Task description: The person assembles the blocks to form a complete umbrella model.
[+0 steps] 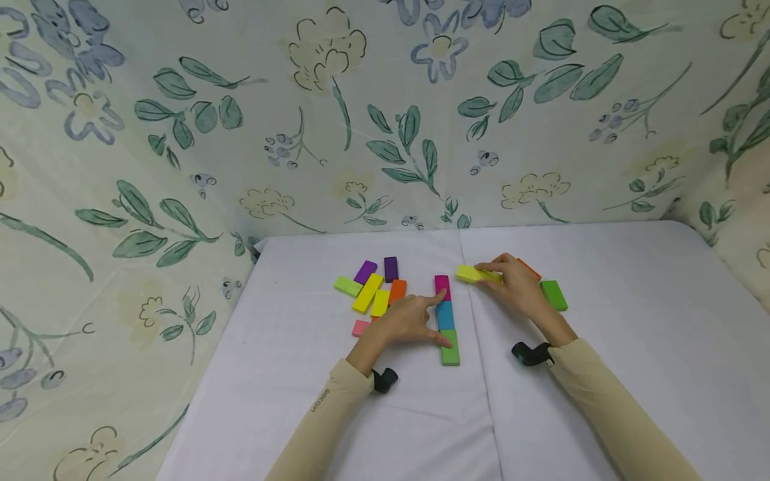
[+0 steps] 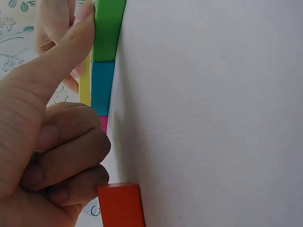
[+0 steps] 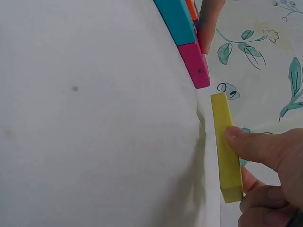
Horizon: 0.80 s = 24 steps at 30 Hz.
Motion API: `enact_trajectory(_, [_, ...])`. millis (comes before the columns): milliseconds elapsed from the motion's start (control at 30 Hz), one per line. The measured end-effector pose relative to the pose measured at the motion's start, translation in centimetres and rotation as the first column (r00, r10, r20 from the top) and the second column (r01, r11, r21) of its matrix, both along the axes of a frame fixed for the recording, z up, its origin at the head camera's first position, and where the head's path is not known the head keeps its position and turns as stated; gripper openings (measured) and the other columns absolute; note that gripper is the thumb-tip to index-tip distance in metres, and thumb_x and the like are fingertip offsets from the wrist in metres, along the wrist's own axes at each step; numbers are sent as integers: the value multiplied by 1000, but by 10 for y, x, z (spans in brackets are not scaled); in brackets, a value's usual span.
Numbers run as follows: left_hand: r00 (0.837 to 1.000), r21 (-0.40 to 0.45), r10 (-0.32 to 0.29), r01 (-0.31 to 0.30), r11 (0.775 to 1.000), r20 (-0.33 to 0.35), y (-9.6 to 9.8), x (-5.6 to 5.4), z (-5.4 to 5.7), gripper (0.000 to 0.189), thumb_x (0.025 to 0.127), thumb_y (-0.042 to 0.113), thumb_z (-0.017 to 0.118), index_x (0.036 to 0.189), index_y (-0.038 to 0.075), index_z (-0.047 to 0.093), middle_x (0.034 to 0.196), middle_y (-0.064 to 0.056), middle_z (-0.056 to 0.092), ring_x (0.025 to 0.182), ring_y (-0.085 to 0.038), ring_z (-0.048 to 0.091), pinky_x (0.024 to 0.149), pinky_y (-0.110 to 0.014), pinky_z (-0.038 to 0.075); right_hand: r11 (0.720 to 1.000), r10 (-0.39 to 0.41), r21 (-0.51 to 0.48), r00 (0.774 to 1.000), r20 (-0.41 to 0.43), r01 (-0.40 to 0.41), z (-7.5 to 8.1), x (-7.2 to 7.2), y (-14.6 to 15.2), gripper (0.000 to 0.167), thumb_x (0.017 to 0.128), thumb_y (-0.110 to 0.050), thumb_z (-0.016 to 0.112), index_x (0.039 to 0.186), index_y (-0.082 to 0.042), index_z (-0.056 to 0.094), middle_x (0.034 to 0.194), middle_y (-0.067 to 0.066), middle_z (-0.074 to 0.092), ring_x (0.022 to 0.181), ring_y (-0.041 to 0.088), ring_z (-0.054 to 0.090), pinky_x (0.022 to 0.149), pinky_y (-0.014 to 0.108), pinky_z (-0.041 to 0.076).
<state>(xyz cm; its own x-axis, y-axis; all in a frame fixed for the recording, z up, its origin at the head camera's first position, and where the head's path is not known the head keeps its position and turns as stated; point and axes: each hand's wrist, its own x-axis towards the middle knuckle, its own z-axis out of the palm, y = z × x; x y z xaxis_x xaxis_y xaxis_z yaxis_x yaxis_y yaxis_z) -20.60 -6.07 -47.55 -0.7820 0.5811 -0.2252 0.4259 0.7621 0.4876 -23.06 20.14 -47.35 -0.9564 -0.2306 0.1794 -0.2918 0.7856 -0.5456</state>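
Note:
A row of three blocks runs toward the person in the head view: a magenta block (image 1: 442, 283), a blue block (image 1: 445, 315) and a green block (image 1: 450, 354). My left hand (image 1: 409, 317) spans it, the extended index finger touching the magenta block and the thumb resting at the green block (image 2: 108, 30). In the left wrist view its other fingers (image 2: 78, 156) are curled. To the right of the row's far end, my right hand (image 1: 514, 284) pinches a yellow block (image 3: 226, 151) between thumb and fingers. One end of this block points toward the magenta block (image 3: 195, 66), with a gap between.
Left of the row lie several loose blocks, among them purple (image 1: 391, 269), yellow (image 1: 367, 292), light green (image 1: 347, 286), orange (image 1: 398, 291) and pink (image 1: 360, 328). Another green block (image 1: 554, 295) and a partly hidden orange block (image 1: 529, 268) lie beyond the right hand. White cloth (image 1: 650, 361) covers the table.

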Motion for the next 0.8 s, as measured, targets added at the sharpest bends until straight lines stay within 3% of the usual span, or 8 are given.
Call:
enact_trajectory(167, [1000,-7,3,-3,1000,28,1,3,2,108,73,63,86,160,24,37,64,3,38,59,-10,41,52,-22,27,1000,19,-7,999,45,-19,-3,-13,-8,37,93,-11,77,129,-6,73,115,22,60,97,33,56,80,36,46])
enact_trajectory(267, [999,-4,5,-5,1000,35,1,5,4,108,72,63,87,160,24,38,69,3,49,68,-10,50,55,-21,34,999,30,-18,998,55,-29,-6,-17,-10,36,94,-11,76,129,-6,73,116,21,60,98,33,56,80,35,44])
enact_trajectory(400, [999,-8,13,-13,1000,30,2,8,5,107,72,63,87,160,24,39,87,2,65,84,-10,59,62,-19,44,997,62,-46,997,54,-60,-10,-19,-10,35,94,-10,76,129,-5,73,115,21,61,95,32,56,79,34,42])
enact_trajectory(800, [1000,-32,21,-20,999,20,4,10,4,106,72,65,85,160,27,38,96,2,69,87,-9,59,64,-20,46,993,107,-68,991,86,-101,-14,-24,-10,37,95,-10,74,132,-7,71,120,22,60,103,34,58,90,44,50])
